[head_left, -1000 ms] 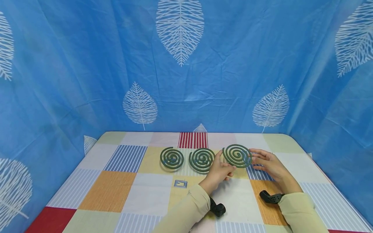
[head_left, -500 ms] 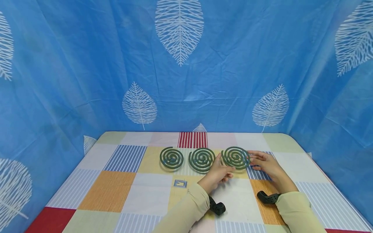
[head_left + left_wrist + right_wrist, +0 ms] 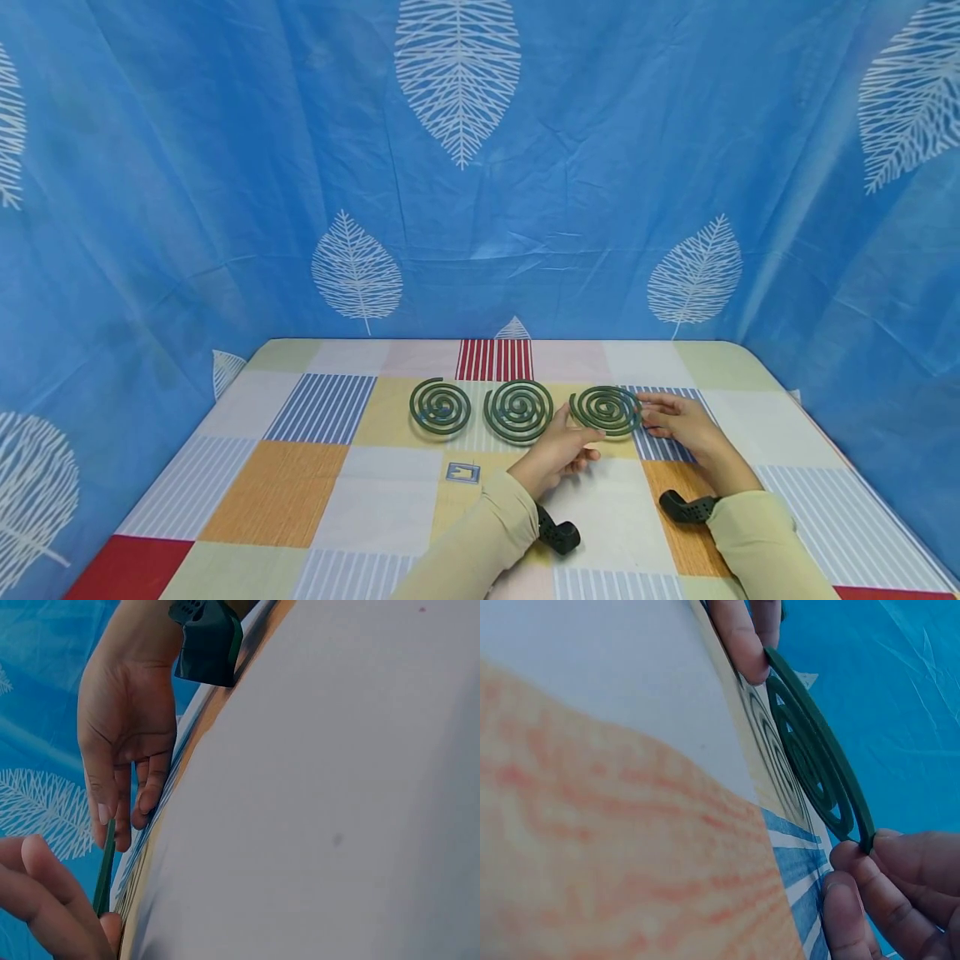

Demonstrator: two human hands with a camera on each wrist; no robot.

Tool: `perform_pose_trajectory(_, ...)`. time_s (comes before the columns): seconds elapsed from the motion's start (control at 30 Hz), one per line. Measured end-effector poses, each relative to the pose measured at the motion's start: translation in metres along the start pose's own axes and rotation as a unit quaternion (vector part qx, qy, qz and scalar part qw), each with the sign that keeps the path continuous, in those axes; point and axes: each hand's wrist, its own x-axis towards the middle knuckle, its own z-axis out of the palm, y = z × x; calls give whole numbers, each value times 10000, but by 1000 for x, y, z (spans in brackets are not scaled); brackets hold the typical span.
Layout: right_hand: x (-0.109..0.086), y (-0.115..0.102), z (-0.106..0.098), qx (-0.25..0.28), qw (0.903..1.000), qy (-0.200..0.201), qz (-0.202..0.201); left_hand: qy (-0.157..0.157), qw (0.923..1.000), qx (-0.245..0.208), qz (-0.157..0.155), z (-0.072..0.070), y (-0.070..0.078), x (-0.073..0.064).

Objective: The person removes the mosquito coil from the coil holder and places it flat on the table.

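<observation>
Three dark green mosquito coils stand in a row in the head view: a left coil [image 3: 440, 423], a middle coil [image 3: 519, 439] and a right coil [image 3: 606, 433]. My left hand [image 3: 557, 450] pinches the near left edge of the right coil, just in front of the middle one. On its opposite edge, my right hand [image 3: 686, 425] pinches the rim between thumb and fingers. Seen from the right wrist, this held coil [image 3: 821, 727] is raised a little above the cloth, its shadow spiral beneath it. The left wrist view shows it edge-on as a thin green strip [image 3: 105, 877].
A patchwork tablecloth [image 3: 375, 500] covers the table, with a small blue frame print [image 3: 462, 472] on it. Blue sheeting [image 3: 570, 208] with white leaf patterns encloses the back and sides. A black wrist mount [image 3: 558, 533] juts from my left wrist, another [image 3: 686, 507] from my right.
Both hands have brought the right coil lower and slightly left, and it now lies flatter. The left and middle coils stay in place on the cloth.
</observation>
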Motion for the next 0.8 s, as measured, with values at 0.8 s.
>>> perform_pose_trajectory(0.8, 3, 5, 1, -326, 9992, 241, 66, 54, 9962, 843, 195, 12, 21, -26)
